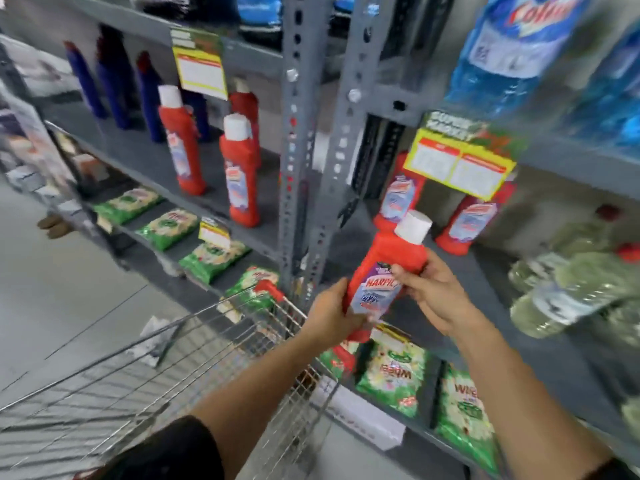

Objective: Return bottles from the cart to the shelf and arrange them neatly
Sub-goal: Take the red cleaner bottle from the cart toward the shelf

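Observation:
A red bottle with a white cap is held tilted in front of the grey shelf. My left hand grips its lower end and my right hand grips its middle. Two red bottles stand on the shelf just behind it, under a yellow price tag. Three more red bottles stand on the same shelf level to the left of the posts, with blue bottles further back. The wire cart sits at lower left; its inside shows no bottles.
Two grey perforated posts divide the shelving. Green detergent packets lie on the lower shelf. Clear bottles crowd the shelf's right side, and blue bottles fill the shelf above. Grey floor lies to the left.

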`<state>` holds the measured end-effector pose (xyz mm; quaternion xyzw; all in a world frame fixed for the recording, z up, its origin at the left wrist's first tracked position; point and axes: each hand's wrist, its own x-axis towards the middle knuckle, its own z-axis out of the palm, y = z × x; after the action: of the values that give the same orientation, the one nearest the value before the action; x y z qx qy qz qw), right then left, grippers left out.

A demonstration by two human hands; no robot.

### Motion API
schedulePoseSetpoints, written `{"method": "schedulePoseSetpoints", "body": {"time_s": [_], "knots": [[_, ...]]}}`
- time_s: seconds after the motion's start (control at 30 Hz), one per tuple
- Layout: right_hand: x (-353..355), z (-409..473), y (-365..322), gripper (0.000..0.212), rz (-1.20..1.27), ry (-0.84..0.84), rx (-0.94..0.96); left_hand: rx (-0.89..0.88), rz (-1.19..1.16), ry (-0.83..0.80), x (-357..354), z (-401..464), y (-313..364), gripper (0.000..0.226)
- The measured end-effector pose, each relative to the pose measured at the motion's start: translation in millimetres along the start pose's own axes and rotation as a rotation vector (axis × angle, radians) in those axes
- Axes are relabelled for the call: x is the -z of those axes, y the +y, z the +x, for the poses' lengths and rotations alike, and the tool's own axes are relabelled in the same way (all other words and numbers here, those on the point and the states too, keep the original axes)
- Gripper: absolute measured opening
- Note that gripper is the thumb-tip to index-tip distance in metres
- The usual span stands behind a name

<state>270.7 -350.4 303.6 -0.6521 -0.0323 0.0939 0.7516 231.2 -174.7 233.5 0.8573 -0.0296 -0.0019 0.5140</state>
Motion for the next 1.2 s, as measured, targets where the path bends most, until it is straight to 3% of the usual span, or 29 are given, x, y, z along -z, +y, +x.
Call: {"method": "schedulePoseSetpoints", "body": {"time_s": [0.17, 0.5, 0.7, 0.87, 0.97, 1.07, 1.2], "knots": [[24.5, 41.2, -31.1, 0.05, -0.235, -0.002, 0.082, 0.053, -0.106, 0.112, -35.3, 57.2, 15.7, 0.048], [42.6, 128.5, -50.7, 0.057, -0.417, -0.044, 0.076, 0.15, -0.08, 0.273, -59.0, 151.5, 18.3, 0.066], [43.5, 137.9, -45.3, 0.049, -0.445, 0.09, 0.144, 0.103, -0.081, 0.362, -58.9, 164.4, 18.7, 0.063], [24.5, 99.9, -12.6, 0.042, -0.243, 0.436, 0.375, 0.096, -0.02, 0.339, -50.5, 116.0, 0.2, 0.048], [-2.7, 68.2, 37.0, 0.04, -0.294, 0.592, 0.41, 0.028, -0.055, 0.354, -39.5, 60.1, -30.5, 0.038], [-45.4, 29.7, 97.5, 0.028, -0.504, 0.498, 0.355, 0.062, 0.012, 0.404, -19.7, -5.7, -82.3, 0.045], [-119.8, 0.2, 160.6, 0.02, -0.621, 0.307, 0.192, 0.248, 0.112, 0.485, 29.7, -91.8, -150.1, 0.04]]}}
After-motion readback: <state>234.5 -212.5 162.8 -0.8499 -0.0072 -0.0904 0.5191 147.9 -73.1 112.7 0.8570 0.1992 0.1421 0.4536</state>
